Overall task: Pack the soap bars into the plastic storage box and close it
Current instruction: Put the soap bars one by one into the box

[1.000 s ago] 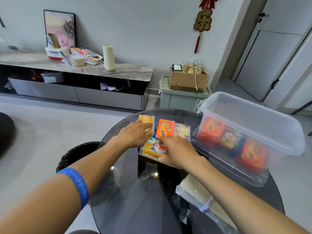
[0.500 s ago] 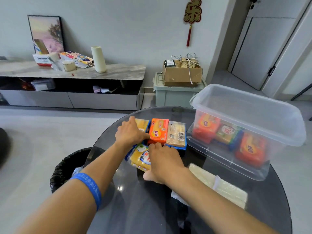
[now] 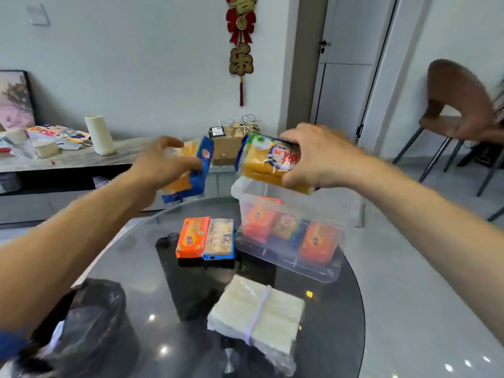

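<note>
Head view: right hand (image 3: 321,156) with soap pack (image 3: 270,162) above box rim (image 3: 237,186).

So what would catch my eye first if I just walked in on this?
Probably the two raised hands, each gripping a yellow soap pack: the right hand holds one soap pack over the clear plastic box, the left hand holds a blue-edged pack beside it. Next, the bright orange bar lying on the round glass table next to the box.

A red knot ornament (image 3: 241,47) hangs on the pale wall (image 3: 141,58) above a low marble-topped console (image 3: 73,159).
</note>
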The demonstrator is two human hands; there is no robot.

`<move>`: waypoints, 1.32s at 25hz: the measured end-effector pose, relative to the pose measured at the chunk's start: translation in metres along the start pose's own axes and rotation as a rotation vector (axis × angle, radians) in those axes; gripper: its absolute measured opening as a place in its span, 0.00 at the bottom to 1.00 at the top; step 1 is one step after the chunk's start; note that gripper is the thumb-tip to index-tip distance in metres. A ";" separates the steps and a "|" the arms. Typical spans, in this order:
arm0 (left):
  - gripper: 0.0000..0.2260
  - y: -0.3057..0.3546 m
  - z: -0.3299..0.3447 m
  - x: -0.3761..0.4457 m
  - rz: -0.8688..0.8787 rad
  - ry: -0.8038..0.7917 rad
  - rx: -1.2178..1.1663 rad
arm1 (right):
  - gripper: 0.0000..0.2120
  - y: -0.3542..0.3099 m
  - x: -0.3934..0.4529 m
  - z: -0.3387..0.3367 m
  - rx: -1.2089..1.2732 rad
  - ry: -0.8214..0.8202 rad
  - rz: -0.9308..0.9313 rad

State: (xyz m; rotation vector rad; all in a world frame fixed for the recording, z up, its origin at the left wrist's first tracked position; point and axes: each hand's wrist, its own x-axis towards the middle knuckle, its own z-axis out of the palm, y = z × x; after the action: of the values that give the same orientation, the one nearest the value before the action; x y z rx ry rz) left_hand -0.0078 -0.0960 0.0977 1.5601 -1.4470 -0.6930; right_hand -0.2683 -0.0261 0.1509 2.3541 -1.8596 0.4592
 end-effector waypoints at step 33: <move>0.19 0.040 0.217 0.020 0.201 -0.899 1.024 | 0.14 0.129 0.039 0.128 -0.137 -0.571 0.183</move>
State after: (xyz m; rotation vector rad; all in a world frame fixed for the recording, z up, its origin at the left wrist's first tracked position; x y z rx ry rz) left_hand -0.2098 -0.1613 0.0349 1.8480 -2.9093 -0.5666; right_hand -0.3626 -0.1284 0.0285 2.3962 -2.2495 -0.3658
